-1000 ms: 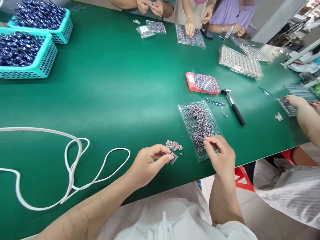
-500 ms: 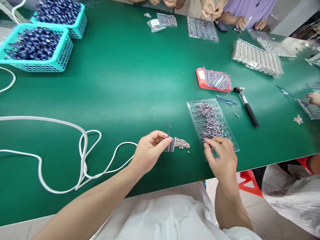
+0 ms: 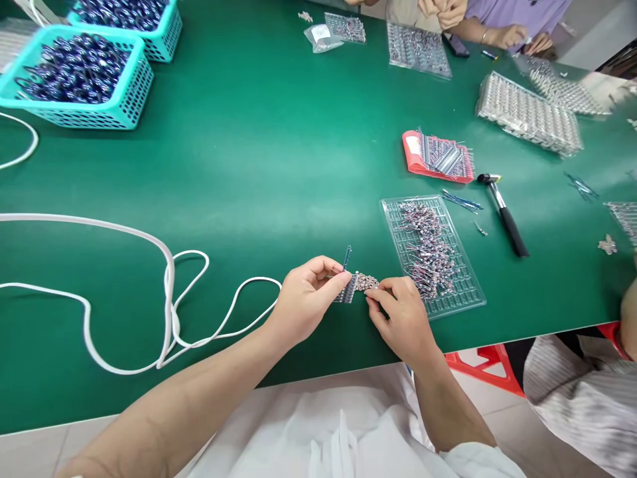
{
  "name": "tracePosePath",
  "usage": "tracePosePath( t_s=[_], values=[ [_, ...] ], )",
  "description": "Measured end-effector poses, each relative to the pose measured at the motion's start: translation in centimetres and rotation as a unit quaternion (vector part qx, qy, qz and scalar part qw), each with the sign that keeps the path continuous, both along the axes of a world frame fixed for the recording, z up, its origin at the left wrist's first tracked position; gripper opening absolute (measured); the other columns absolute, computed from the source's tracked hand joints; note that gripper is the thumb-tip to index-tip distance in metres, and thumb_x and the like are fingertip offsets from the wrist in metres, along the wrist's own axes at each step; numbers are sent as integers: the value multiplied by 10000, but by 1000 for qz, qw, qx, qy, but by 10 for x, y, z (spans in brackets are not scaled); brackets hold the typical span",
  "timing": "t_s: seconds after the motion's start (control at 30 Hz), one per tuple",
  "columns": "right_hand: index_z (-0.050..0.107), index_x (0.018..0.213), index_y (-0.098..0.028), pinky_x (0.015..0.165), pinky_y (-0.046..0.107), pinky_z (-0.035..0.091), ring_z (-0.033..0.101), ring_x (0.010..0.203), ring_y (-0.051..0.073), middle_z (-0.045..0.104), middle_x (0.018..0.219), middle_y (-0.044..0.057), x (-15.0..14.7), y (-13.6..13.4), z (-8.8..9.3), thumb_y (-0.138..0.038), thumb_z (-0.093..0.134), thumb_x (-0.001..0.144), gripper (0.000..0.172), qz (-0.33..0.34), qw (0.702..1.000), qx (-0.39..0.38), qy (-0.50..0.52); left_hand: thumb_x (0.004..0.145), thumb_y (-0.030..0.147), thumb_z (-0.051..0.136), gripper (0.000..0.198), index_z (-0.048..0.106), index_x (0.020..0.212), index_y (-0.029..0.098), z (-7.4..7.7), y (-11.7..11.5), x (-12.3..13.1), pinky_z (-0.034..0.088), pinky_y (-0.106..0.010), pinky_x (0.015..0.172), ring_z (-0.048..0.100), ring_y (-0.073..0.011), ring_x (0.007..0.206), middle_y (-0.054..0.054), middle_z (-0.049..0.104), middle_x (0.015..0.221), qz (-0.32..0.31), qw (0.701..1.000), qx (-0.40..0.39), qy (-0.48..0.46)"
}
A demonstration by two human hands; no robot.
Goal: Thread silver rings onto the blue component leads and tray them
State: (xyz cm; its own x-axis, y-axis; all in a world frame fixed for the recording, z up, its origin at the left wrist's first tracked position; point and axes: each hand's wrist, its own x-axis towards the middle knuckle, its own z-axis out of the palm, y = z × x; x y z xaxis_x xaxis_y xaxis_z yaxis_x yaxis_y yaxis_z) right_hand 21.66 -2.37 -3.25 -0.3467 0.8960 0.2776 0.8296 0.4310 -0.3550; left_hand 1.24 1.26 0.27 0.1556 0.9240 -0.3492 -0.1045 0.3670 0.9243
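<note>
My left hand pinches a thin dark-blue strip that points upward between thumb and fingertips. Just below those fingertips lies a small grey ribbed piece, partly covered by the hand. Beside it is a little pile of round metallic beads or caps. At the pile's near right edge my right hand has thumb and fingers drawn together; anything between them is too small to make out. A clear plastic tray with many thin-wired small parts lies right behind that hand.
A hammer, blue strips and a red packet of strips lie beyond the tray. White cable loops on the left. Turquoise baskets hold dark-blue coils. Other people work across the table and at right.
My right hand has moved left from the parts tray to the metallic pile. My left hand keeps its pinch on the blue strip. The whole view has shifted slightly.
</note>
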Motion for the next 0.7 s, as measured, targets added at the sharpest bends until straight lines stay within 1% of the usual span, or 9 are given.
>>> tracePosePath(
  t_s=[0.2,0.37,0.47,0.53,0.6,0.7],
  values=[
    [713,991,-202,778,376,468,521,884,222,621,925,76,-1,-2,-2,-140,579,941,156,2,1000,12,-16,818,309,742,182,638,780,164,-1,1,2,496,-196,637,585,-99,672,27,628,717,7,1000,-7,-16],
    [701,983,-176,781,381,467,508,880,229,627,943,90,-2,0,1,-144,581,944,130,20,999,13,-47,812,303,749,176,640,779,168,-3,0,2,492,-201,636,578,-100,672,31,616,719,6,1000,-6,-25],
    [685,941,-170,779,378,472,508,877,229,626,949,92,-3,6,2,-130,573,939,119,38,998,2,-54,819,298,744,171,637,780,170,-5,-1,2,496,-205,645,579,-100,674,32,616,728,-3,999,-4,-33],
    [669,903,-165,770,377,477,509,862,228,622,930,94,-4,9,1,-114,566,930,118,44,998,8,-53,819,293,744,168,635,781,171,-6,-1,3,499,-209,653,585,-102,682,29,619,735,-12,999,-3,-34],
    [648,869,-166,763,379,484,513,847,225,613,904,90,-5,11,0,-99,565,915,116,45,998,20,-40,820,298,738,169,632,789,170,-6,0,3,508,-225,671,601,-113,699,18,633,752,-25,999,-4,-34],
    [621,859,-187,762,369,493,530,844,212,600,886,66,-4,8,1,-95,583,893,105,30,999,25,21,836,314,710,171,625,802,169,-4,0,3,531,-277,730,645,-152,765,-27,693,832,-66,997,-2,-28]
  ],
)
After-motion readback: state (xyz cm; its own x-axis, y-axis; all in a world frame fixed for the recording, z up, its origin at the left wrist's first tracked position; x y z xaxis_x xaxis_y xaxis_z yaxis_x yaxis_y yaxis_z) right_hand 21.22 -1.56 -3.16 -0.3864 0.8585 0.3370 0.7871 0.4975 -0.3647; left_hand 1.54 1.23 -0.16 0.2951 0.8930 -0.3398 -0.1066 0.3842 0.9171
